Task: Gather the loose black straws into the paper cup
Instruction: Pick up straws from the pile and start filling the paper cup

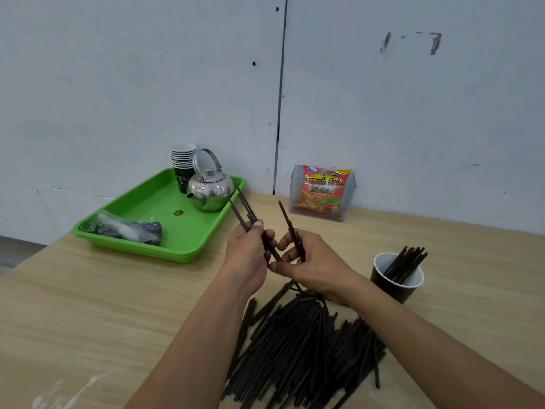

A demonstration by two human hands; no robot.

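Observation:
A large pile of loose black straws lies on the wooden table in front of me. Above its far end, my left hand grips a few black straws that point up and away to the left. My right hand holds one or two black straws upright, close beside the left hand. To the right stands the dark paper cup with a white inside, and several black straws lean in it.
A green tray at the back left carries a steel kettle, a stack of paper cups and a plastic bag. A clear box with a snack packet stands by the wall.

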